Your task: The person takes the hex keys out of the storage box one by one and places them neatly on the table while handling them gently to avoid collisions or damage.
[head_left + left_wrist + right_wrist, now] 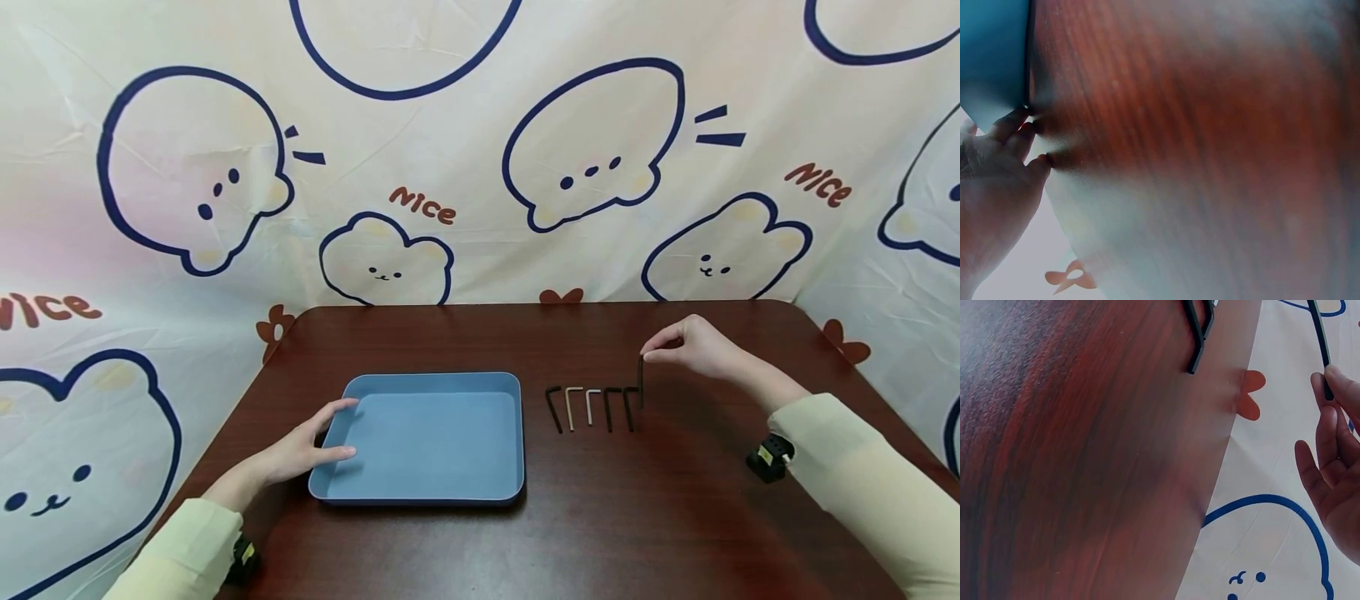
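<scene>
My right hand (693, 346) pinches one end of a black hex key (641, 383) between thumb and fingertips, its long arm hanging down at the right end of a row. The right wrist view shows this black key (1319, 337) in the fingers. Left of it several L-shaped hex keys lie side by side, among them a gold one (571, 408) and a silver one (589, 407). My left hand (300, 450) rests at the left side of the blue tray (435, 502), thumb and index finger stretched over its rim; the other fingers are mostly hidden in the head view.
The dark brown wooden table (562, 542) carries the tray left of the key row. A patterned cloth (480, 258) hangs behind the table and along both sides. Dark devices (770, 457) sit at both wrists.
</scene>
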The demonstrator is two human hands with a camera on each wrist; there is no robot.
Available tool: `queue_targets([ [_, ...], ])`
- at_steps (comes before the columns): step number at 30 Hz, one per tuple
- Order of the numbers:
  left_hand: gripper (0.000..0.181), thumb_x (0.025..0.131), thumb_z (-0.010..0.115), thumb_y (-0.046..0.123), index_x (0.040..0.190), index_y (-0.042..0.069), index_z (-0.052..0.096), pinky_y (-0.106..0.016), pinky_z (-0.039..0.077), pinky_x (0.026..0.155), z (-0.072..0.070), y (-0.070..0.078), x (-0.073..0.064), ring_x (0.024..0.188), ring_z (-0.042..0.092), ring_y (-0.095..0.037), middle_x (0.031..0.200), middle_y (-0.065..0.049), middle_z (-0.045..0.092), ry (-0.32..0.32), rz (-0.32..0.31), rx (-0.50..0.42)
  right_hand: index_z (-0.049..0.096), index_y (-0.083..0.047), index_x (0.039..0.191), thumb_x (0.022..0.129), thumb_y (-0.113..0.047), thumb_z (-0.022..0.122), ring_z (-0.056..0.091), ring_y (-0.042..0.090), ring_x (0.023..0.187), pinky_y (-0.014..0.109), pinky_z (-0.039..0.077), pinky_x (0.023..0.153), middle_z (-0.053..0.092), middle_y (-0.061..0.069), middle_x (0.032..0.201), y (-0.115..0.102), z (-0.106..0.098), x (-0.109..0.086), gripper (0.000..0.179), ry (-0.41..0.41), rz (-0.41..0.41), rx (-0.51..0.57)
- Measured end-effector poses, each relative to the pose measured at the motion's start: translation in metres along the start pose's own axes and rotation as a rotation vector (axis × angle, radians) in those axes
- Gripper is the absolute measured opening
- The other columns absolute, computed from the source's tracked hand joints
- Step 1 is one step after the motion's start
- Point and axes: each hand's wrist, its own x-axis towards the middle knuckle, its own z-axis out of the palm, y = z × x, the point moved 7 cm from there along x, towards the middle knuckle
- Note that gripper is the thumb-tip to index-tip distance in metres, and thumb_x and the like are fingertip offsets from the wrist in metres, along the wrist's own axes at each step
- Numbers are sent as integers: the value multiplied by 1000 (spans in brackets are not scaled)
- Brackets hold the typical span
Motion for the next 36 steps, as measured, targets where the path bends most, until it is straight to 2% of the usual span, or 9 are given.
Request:
queue_targets([
  [12, 77, 90, 71, 23, 149, 7, 24, -72, 27, 99, 0, 0, 0, 134, 21, -56, 152, -30, 19, -5, -4, -6, 77, -7, 94, 88, -18, 74, 62, 15, 85, 26, 46, 65, 73, 4, 92, 17, 2, -6, 14, 4, 11, 5],
  [22, 77, 90, 71, 23, 149, 7, 25, -72, 27, 98, 0, -1, 0, 134, 22, -56, 152, -30, 20, -1, -3, -3, 77, -5, 94, 87, -14, 74, 65, 20, 88, 26, 52, 71, 73, 5, 91, 36, 11, -11, 12, 2, 22, 9],
  [30, 77, 90, 72, 23, 149, 7, 25, -72, 27, 98, 0, 0, 0, 134, 22, -56, 152, -30, 20, 0, -9, -1, 78, -5, 91, 85, -13, 75, 64, 12, 84, 24, 51, 72, 73, 3, 88, 46, 20, -12, 10, 3, 27, 26],
  [36, 77, 90, 71, 23, 149, 7, 25, -71, 27, 99, 0, 0, 0, 134, 22, -56, 152, -30, 20, 1, -3, -3, 78, -5, 89, 86, -12, 75, 63, 13, 83, 25, 51, 73, 73, 4, 88, 51, 30, -10, 8, -33, 26, 22],
])
